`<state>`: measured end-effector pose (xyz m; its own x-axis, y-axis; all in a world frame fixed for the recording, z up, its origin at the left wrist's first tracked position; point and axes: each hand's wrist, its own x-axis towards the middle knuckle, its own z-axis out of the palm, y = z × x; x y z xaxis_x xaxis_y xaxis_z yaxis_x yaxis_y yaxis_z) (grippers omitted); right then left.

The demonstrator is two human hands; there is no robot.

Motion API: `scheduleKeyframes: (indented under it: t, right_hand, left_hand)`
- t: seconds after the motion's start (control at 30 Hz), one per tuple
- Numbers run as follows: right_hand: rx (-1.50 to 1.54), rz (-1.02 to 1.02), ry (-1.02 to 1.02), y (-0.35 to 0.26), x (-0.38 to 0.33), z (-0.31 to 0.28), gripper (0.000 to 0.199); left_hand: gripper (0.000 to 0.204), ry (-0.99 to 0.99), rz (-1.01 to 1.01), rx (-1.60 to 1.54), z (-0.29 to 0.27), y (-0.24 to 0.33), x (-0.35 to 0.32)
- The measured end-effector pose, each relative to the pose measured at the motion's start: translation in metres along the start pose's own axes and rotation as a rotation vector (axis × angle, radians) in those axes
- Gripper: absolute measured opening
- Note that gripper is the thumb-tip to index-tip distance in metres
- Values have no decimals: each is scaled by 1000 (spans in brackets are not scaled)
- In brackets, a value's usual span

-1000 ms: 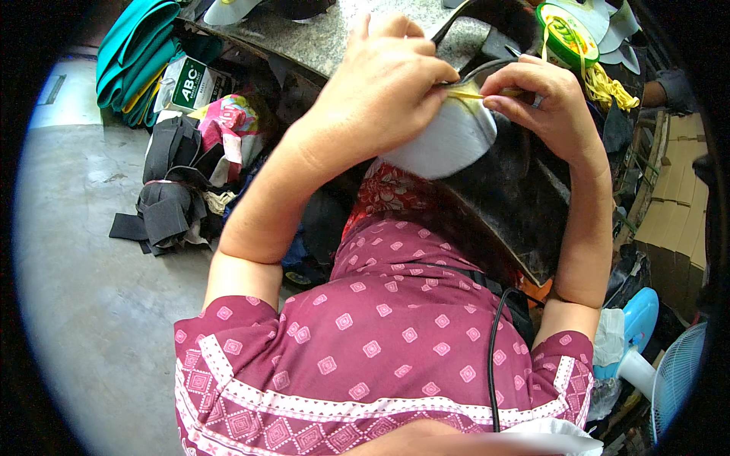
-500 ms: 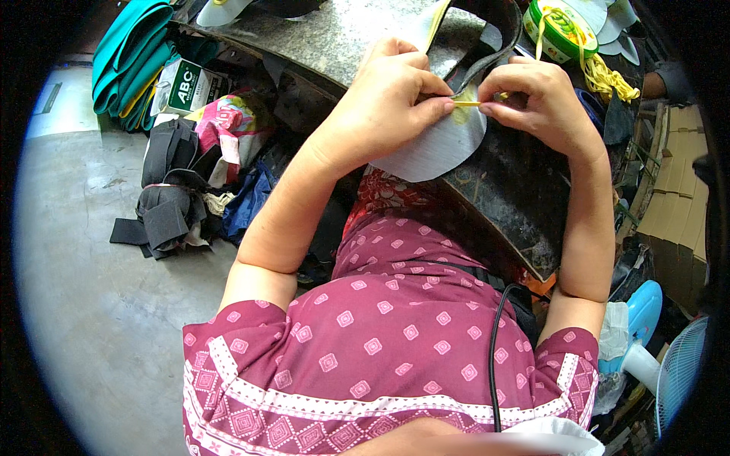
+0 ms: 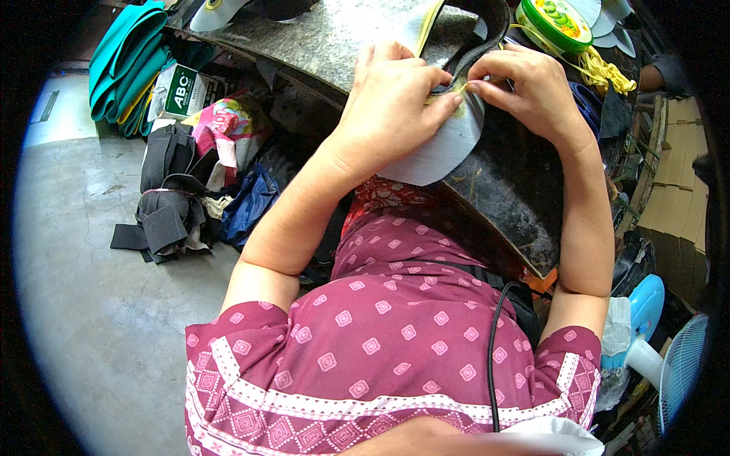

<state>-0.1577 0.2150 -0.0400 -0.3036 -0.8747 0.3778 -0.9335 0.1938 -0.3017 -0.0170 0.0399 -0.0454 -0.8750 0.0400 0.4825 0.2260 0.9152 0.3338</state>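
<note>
My left hand (image 3: pixel 391 102) presses down on a pale grey, rounded shoe-sole piece (image 3: pixel 449 148) that lies on the dark stone worktop (image 3: pixel 334 38). Thumb and fingers of that hand pinch a thin yellow strip (image 3: pixel 445 93) at the piece's upper edge. My right hand (image 3: pixel 528 91) pinches the same yellow strip from the right, fingertips almost touching those of the left. A black curved strap (image 3: pixel 475 53) runs just above the two hands.
A green round tin (image 3: pixel 553 23) with yellow strips (image 3: pixel 604 72) stands at the back right of the worktop. Teal fabric (image 3: pixel 125 64), black cloth pieces (image 3: pixel 163 213) and bags lie on the concrete floor to the left. A blue fan (image 3: pixel 661 349) and cardboard boxes (image 3: pixel 673 197) are at the right.
The grey piece was held lifted and tilted before; now it lies flatter on the worktop, with both hands lower and closer together on the yellow strip.
</note>
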Motion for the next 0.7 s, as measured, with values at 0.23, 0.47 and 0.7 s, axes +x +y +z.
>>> scheduleKeyframes:
  t: [0.23,0.47,0.7]
  right_hand:
    - [231,59,51,9,0,-6,17]
    - [677,64,79,-3,5,-21,16]
    - [508,143,34,-14,13,-14,17]
  left_hand:
    - [24,-114,-96,-311,-3,-3,5]
    - [17,-149,-357,-820,-20,8,8]
    - [22,-67,-307,-596,-22,15,3]
